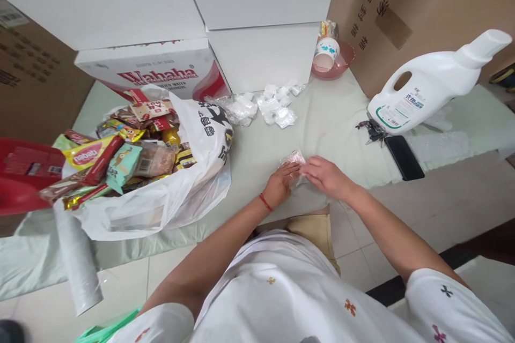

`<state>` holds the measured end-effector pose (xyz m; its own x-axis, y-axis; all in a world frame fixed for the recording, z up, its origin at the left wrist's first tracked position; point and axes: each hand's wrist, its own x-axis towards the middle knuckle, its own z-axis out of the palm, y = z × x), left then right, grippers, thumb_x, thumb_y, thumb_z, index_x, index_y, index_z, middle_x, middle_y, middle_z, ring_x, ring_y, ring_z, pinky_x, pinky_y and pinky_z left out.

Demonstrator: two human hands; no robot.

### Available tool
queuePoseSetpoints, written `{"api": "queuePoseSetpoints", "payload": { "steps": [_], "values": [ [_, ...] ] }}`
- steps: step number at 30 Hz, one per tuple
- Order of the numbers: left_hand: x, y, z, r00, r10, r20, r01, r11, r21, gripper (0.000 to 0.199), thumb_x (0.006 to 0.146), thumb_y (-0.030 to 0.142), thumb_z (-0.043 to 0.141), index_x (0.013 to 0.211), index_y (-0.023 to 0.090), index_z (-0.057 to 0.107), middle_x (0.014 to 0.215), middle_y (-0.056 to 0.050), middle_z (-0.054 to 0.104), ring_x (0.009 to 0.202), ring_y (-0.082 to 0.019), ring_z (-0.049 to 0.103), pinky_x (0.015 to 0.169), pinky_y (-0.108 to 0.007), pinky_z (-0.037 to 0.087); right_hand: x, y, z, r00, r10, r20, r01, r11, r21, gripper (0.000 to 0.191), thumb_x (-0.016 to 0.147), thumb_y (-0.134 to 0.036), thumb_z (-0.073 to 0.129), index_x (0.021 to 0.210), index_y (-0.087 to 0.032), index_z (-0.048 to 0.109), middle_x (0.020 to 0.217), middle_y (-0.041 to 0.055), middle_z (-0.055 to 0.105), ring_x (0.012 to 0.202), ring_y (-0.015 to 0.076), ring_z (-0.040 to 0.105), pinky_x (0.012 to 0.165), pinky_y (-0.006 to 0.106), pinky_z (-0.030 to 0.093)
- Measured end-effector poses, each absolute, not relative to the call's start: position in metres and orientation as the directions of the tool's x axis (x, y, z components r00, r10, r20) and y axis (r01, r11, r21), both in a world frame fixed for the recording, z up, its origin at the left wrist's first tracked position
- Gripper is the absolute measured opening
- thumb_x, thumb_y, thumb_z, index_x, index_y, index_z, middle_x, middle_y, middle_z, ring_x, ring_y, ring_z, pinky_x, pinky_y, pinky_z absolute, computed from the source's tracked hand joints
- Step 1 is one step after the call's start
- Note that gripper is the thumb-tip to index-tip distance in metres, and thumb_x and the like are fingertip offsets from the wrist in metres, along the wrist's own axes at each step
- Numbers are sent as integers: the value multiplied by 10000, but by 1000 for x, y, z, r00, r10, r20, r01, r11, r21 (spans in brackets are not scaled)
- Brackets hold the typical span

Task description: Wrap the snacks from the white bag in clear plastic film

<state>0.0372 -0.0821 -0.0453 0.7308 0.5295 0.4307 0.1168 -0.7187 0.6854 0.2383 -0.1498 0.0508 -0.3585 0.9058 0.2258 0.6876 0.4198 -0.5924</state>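
Observation:
Near the front edge of the cloth-covered table lies a small clear packet point(295, 157) with something pinkish inside. My left hand point(280, 183), with a red string at the wrist, rests flat on it, fingers stretched forward. My right hand point(325, 176) is at the packet's right side, its fingers bent together on the clear plastic; what exactly they pinch is too small to make out. Behind the hands lie several small white bundles in clear plastic point(277, 104). A white plastic bag point(201, 179) full of wrapped snacks point(124, 163) stands to the left.
White boxes point(263, 56) and a Wahaba-printed carton point(156, 67) stand behind. At right are a white detergent bottle point(422, 86), keys point(374, 131) and a black phone point(404, 157). A pink bowl point(344, 59) holds paper cups. A plastic roll point(78, 262) hangs over the left edge.

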Motion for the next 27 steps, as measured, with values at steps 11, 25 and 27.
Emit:
{"api": "queuePoseSetpoints", "payload": {
  "steps": [11, 25, 27],
  "values": [
    [37, -82, -32, 576, 802, 162, 36, -223, 974, 223, 890, 277, 616, 1091, 212, 684, 1241, -74, 738, 1244, -259, 655, 1220, -524, 352, 225, -102, 20, -87, 996, 32, 573, 76, -816, 195, 965, -309, 561, 877, -204, 699, 859, 13, 598, 755, 146, 577, 718, 274, 432],
    [55, -95, -33, 9, 956, 292, 679, -221, 700, 275, 941, 394, 630, 1080, 158, 649, 1155, -182, 641, 1152, -353, 531, 1022, -568, 434, 212, -108, -3, 114, 985, 131, 745, 3, -667, 319, 925, -354, 644, 1196, -186, 662, 1087, 112, 656, 1045, 262, 590, 904, 370, 479],
    [55, -88, -32, 8, 958, 285, 726, -202, 657, 256, 945, 388, 616, 1057, 162, 662, 1193, -191, 618, 1176, -363, 520, 1018, -569, 426, 210, -111, -6, 266, 952, 150, 807, -134, -576, 506, 899, -487, 685, 1271, -151, 621, 1197, 176, 619, 1139, 321, 554, 922, 408, 471]
  ]
}}
